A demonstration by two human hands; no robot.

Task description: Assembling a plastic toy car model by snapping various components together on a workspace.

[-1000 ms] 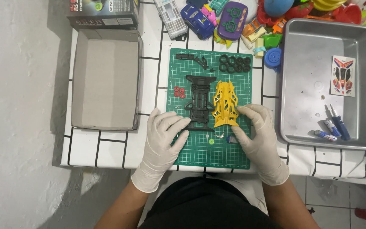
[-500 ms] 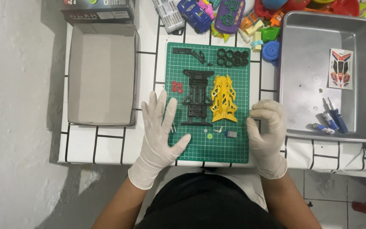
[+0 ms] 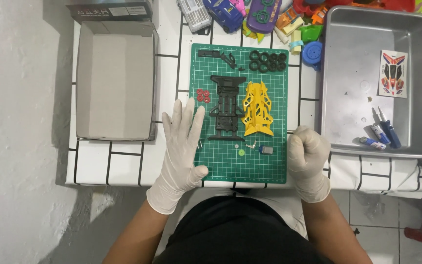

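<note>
At frame centre the black chassis (image 3: pixel 226 107) lies long axis up-down on the green mat (image 3: pixel 230 166), just right of the flat, spread left hand (image 3: pixel 184 146), nearer than the fisted, empty right hand (image 3: pixel 307 154)

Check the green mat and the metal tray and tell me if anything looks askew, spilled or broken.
Nothing stands out. On the green mat, the black chassis, yellow body shell, black tyres and red wheels lie in tidy groups. The metal tray holds a sticker sheet and small tools, unspilled.
</note>
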